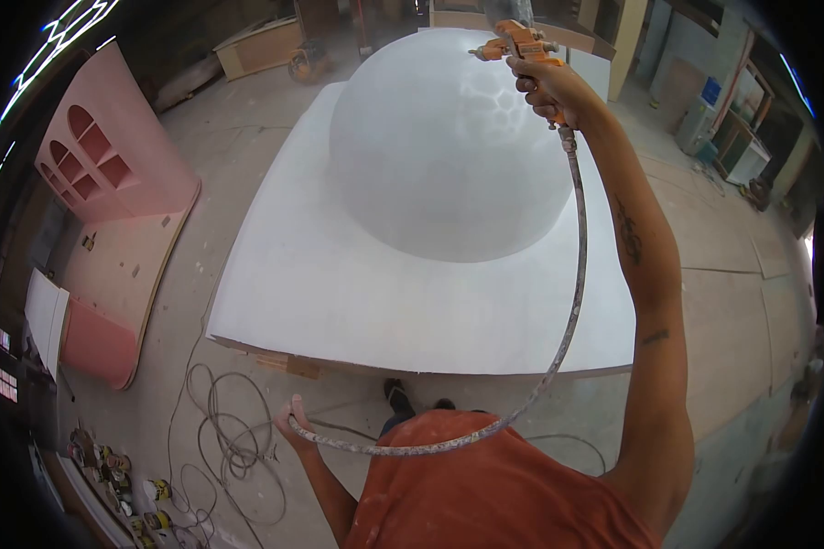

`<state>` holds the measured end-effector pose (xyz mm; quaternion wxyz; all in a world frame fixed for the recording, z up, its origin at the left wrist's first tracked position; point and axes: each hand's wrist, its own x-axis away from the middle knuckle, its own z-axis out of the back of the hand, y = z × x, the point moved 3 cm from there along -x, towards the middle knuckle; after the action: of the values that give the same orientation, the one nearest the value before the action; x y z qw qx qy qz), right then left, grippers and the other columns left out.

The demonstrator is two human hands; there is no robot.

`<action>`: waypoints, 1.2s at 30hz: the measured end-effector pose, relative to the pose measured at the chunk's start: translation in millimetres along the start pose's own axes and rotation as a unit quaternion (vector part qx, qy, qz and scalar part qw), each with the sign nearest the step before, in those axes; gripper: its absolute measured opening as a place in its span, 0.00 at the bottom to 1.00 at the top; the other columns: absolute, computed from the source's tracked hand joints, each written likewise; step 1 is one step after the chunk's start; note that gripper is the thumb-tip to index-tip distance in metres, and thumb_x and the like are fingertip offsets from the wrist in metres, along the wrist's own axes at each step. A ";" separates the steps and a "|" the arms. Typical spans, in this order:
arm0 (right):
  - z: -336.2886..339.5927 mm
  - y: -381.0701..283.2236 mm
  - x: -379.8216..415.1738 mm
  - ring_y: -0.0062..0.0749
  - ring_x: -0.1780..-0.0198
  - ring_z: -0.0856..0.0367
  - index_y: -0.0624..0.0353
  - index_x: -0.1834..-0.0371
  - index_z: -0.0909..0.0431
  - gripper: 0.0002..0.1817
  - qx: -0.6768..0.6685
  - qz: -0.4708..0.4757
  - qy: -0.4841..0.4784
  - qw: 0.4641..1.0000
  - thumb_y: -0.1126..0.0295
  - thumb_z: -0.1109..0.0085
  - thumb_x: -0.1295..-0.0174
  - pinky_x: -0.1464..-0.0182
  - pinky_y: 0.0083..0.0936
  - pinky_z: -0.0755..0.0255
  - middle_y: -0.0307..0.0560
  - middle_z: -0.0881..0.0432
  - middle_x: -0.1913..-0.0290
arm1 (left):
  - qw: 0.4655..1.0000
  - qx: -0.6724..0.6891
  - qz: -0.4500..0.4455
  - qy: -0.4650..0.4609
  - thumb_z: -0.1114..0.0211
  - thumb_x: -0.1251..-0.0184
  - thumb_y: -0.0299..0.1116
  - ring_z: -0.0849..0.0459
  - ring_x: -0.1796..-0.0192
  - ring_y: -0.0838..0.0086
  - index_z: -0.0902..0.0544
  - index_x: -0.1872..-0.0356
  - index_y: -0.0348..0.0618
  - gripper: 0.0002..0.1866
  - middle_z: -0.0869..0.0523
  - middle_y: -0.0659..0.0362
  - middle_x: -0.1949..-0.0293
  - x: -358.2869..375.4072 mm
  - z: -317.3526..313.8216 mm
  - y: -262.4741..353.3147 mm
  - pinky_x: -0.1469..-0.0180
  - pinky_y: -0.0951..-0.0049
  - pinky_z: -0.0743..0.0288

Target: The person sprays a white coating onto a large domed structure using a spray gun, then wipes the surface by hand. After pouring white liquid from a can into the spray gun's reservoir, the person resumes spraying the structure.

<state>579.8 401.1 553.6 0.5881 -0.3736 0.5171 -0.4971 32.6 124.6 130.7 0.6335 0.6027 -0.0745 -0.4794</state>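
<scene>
My right hand [551, 90] is raised and wrapped round the grip of an orange spray gun [522, 42], its nozzle pointing left above the upper right of a large white dome [439, 156]. A paint-spattered hose [572, 302] hangs from the gun's base and curves down across my body. Low on the left, my left hand [293, 423] is closed round that hose. The dome rises from a broad white panel [339, 316] whose front edge lies just ahead of my body.
A pink curved unit with arched niches [119, 146] stands at left. Coiled hose [233, 430] lies on the floor near several paint cans [156, 489]. Wooden furniture [258, 50] is at the back, and flat boards [723, 320] cover the floor at right.
</scene>
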 end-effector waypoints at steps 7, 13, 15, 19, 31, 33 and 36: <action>98.7 30.9 3.3 0.14 0.81 0.40 0.60 0.56 0.23 0.21 0.167 -0.053 0.174 0.969 0.51 0.35 0.32 0.81 0.18 0.43 0.35 0.28 0.71 | 0.994 -0.017 -0.109 -0.023 0.34 0.28 0.25 0.46 0.77 0.76 0.38 0.82 0.36 0.24 0.43 0.60 0.84 9.0 -10.6 28.4 0.75 0.64 0.49; 161.2 53.2 -4.3 0.23 0.78 0.32 0.60 0.60 0.19 0.19 0.259 -0.055 0.259 0.929 0.52 0.35 0.32 0.76 0.27 0.36 0.39 0.25 0.74 | 0.994 -0.027 -0.027 -0.100 0.33 0.28 0.27 0.47 0.77 0.76 0.40 0.82 0.36 0.26 0.45 0.57 0.82 13.8 -33.2 55.0 0.75 0.62 0.51; 163.8 59.7 -4.8 0.27 0.76 0.30 0.60 0.61 0.17 0.18 0.368 0.004 0.288 0.884 0.53 0.34 0.32 0.73 0.31 0.33 0.40 0.24 0.75 | 0.993 -0.009 -0.017 -0.114 0.33 0.28 0.27 0.47 0.77 0.76 0.41 0.82 0.36 0.26 0.46 0.57 0.82 13.7 -34.6 60.1 0.75 0.62 0.51; 118.6 32.7 34.3 0.23 0.77 0.30 0.59 0.63 0.19 0.18 0.342 -0.061 0.249 0.904 0.53 0.34 0.32 0.76 0.26 0.36 0.39 0.24 0.75 | 0.991 -0.032 -0.048 -0.121 0.33 0.28 0.27 0.48 0.77 0.73 0.40 0.82 0.37 0.26 0.45 0.56 0.83 12.9 -37.7 62.6 0.75 0.62 0.50; 29.4 40.1 101.8 0.09 0.89 0.40 0.51 0.69 0.27 0.17 -0.038 -0.050 -0.009 0.998 0.55 0.32 0.31 0.88 0.10 0.46 0.29 0.27 0.81 | 0.967 -0.049 -0.244 0.053 0.31 0.31 0.20 0.36 0.80 0.68 0.27 0.73 0.37 0.13 0.28 0.57 0.82 25.8 -20.4 24.1 0.74 0.66 0.38; 24.9 42.5 107.6 0.09 0.89 0.42 0.49 0.71 0.27 0.17 0.002 -0.070 0.015 0.997 0.55 0.32 0.32 0.88 0.11 0.46 0.28 0.29 0.83 | 0.969 -0.048 -0.238 0.042 0.30 0.32 0.19 0.35 0.81 0.67 0.26 0.71 0.38 0.12 0.27 0.57 0.82 20.1 -9.6 18.9 0.73 0.67 0.36; 30.3 37.8 115.0 0.11 0.89 0.44 0.48 0.74 0.28 0.19 0.039 -0.054 0.101 0.993 0.53 0.33 0.31 0.87 0.14 0.48 0.27 0.33 0.85 | 0.986 0.021 -0.136 -0.098 0.30 0.33 0.19 0.34 0.81 0.66 0.24 0.70 0.39 0.11 0.25 0.56 0.82 12.7 -5.9 22.3 0.73 0.67 0.36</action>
<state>613.6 295.7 495.9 0.5194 -0.3261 0.5333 -0.5827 54.8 115.7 141.5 0.5393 0.5706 -0.0632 -0.6161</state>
